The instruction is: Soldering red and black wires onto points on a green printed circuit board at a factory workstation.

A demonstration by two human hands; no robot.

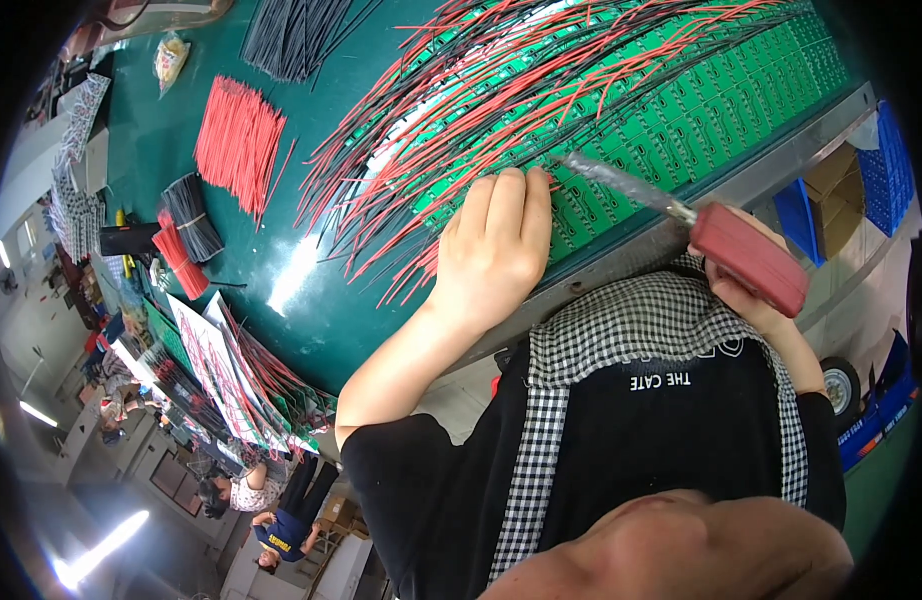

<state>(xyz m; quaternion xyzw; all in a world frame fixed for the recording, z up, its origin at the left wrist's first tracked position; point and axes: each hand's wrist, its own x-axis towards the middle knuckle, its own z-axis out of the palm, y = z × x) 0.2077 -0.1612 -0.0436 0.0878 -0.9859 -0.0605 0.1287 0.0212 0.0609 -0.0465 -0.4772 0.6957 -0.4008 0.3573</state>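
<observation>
Sheets of green circuit boards (726,115) lie along the near edge of the table, with many red and black wires (381,180) spread across them. My left hand (493,245) rests over the near boards. Its fingers are bent and pressed together at the wires, and what they pinch is hidden beneath the fingertips. In my right hand (746,303) is a soldering iron (753,258) with a red handle, gripped from below. Its metal shaft points left, and the tip is close to my left fingertips, over the boards.
On the green table (301,345) lie a pile of red wires (239,140), black wires (291,45), tied bundles (193,215) and a small plastic bag (170,62). Wired boards (246,385) are stacked at the left. A metal rail (621,258) edges the table. Blue bins (886,165) stand at right.
</observation>
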